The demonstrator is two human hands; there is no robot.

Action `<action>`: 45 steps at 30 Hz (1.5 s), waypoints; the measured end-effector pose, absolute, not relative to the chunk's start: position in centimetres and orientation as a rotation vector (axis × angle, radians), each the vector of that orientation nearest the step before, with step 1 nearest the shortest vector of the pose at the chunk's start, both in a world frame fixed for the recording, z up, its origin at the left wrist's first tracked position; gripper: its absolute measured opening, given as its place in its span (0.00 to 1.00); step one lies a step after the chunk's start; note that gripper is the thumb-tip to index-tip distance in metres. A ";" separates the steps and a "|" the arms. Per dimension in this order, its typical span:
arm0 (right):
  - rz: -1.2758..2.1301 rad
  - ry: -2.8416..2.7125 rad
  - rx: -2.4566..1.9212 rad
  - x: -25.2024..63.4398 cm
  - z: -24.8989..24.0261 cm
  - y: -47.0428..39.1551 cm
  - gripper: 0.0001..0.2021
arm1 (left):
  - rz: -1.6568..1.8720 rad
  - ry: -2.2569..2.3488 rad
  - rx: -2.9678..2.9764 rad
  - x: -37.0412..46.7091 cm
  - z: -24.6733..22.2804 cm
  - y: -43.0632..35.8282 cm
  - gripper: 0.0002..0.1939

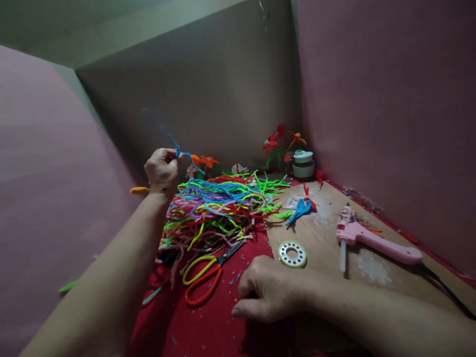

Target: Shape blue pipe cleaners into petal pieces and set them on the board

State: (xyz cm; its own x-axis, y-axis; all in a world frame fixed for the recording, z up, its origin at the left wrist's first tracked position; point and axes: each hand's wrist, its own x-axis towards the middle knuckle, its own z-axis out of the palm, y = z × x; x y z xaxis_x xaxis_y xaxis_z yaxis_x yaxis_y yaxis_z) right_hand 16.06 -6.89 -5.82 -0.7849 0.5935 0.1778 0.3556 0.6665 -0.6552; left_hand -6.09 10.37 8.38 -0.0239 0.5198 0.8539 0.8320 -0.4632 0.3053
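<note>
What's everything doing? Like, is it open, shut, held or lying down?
Left hand: pinching the blue stem
Blue stem: held, bent
Right hand: curled; can't tell if holding anything
Stem pile: tangled, loose
Scissors: lying down, blades look shut
Glue gun: resting on the board, pale rod sticking out; on or off, can't tell
Holed disc: lying flat
Blue bundle: lying down
Pale green container: upright
Red flowers: standing up

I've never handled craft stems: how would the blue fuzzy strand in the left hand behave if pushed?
The blue fuzzy strand probably bends yet keeps its shape, since one end stands up above the left hand. It's likely light, being thin and held in a pinch.
</note>
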 end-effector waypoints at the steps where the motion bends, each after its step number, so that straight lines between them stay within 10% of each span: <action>1: 0.876 -2.492 -0.738 16.0 -5.9 -6.9 0.14 | -1.518 -1.364 -1.929 -5.9 8.5 10.1 0.09; 25: 1.474 -0.929 -0.642 16.9 -5.4 -3.5 0.11 | -1.032 -1.929 -3.665 1.0 -2.5 -3.9 0.11; 45: 1.450 -0.688 -0.666 18.8 -4.0 -1.6 0.09 | -0.900 -2.142 -3.492 -1.9 -2.0 -2.1 0.12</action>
